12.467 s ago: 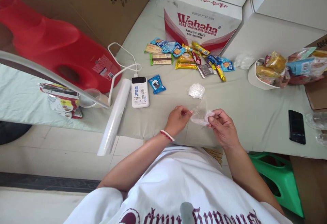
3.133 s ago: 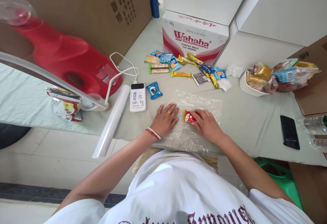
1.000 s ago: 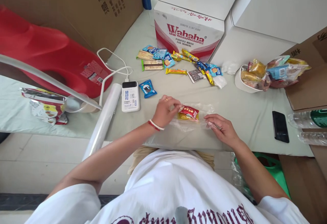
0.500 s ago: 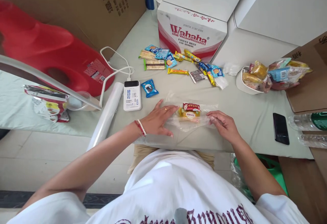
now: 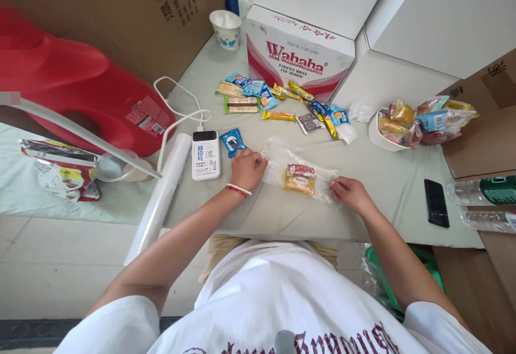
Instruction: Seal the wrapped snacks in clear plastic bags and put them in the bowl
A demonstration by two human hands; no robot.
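Red jug (image 5: 80, 96): far to the left of your left hand, lying on its side on the cloth-covered table (image 5: 282, 219), out of your working space.
Cling film roll (image 5: 161, 195): left of your left hand, running diagonally off the table edge, probably kept close so you can pull more.
Power bank (image 5: 205, 155): just left of your left hand, cable plugged in.
Left hand (image 5: 246, 168): your fingers are curled shut, pinching the left end of the clear film (image 5: 278, 160), apparently to keep it taut.
Wrapped snack (image 5: 299, 178): between your two hands on the table; a red-and-yellow packet, seen through crinkled transparent film that covers it.
Right hand (image 5: 350, 193): your fingers are closed on the film's right end, knuckles up, pulling against the left.
Loose snack packets (image 5: 282, 104): beyond both hands, scattered before the Wahaha carton (image 5: 300, 55).
White bowl (image 5: 377, 131): beyond your right hand, heaped with wrapped snacks.
Phone (image 5: 436, 202): right of your right hand, face up.
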